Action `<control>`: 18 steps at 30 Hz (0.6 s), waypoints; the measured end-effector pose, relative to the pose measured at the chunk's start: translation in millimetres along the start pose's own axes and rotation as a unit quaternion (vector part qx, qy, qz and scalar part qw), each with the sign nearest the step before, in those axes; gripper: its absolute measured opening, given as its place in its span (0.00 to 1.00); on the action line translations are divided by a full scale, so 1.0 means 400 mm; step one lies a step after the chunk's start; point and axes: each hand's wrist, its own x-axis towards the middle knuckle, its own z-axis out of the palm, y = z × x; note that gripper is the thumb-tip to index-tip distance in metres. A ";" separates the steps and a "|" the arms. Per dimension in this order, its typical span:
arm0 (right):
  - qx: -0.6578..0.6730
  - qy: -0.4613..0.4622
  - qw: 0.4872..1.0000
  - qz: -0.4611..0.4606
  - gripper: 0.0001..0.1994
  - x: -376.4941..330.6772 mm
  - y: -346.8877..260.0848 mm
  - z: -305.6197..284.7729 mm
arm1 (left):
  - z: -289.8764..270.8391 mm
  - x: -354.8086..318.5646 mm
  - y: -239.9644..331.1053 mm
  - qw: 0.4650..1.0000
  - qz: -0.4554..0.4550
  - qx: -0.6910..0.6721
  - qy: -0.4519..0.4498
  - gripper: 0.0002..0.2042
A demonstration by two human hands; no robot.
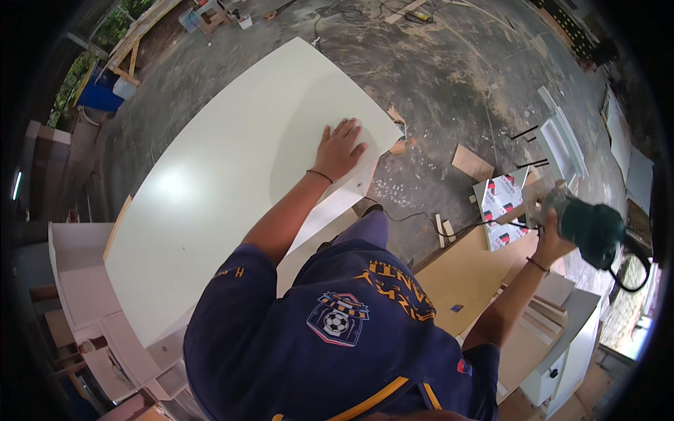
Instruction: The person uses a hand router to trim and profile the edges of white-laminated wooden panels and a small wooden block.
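My left hand (339, 149) lies flat with spread fingers on a large white panel (217, 147), close to its right edge. The panel is the smooth top of a cabinet-like piece on my left. My right hand (552, 243) is wrapped around a dark green corded power tool (592, 230), which looks like a trim router. I hold it out to my right, away from the panel and above boards on that side. Its grey end points to the left, and the underside of the grip is partly hidden.
A tan board (463, 281) lies to my right, beside a printed sheet (502, 203) and a white frame-like piece (564, 144). A thin cord (414, 216) runs across the floor near my leg. White cabinet parts (77, 281) stand at the left. Wood scraps (472, 163) litter the floor.
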 end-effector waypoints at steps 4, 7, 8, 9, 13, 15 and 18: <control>-0.007 -0.011 1.000 0.014 0.33 0.016 0.024 -0.019 | -0.009 0.077 -0.082 0.996 -0.047 0.076 0.007 0.28; 0.019 -0.023 1.000 0.010 0.33 0.039 0.075 0.003 | -0.012 0.130 -0.114 0.990 -0.083 0.109 0.044 0.29; 0.033 -0.031 0.999 0.009 0.33 0.049 0.097 0.016 | -0.009 0.145 -0.116 0.986 -0.103 0.119 0.047 0.29; 0.034 -0.051 0.998 0.009 0.32 0.064 0.123 0.033 | -0.004 0.156 -0.113 0.985 -0.108 0.126 0.054 0.30; 0.105 -0.108 0.988 0.029 0.41 0.119 0.243 0.166 | -0.005 0.167 -0.105 0.984 -0.114 0.126 0.061 0.30; 0.147 -0.149 0.978 -0.005 0.43 0.147 0.294 0.257 | -0.011 0.160 -0.098 0.981 -0.121 0.137 0.059 0.29; 0.154 -0.220 0.963 -0.022 0.45 0.199 0.345 0.381 | -0.019 0.152 -0.086 0.982 -0.115 0.116 0.091 0.28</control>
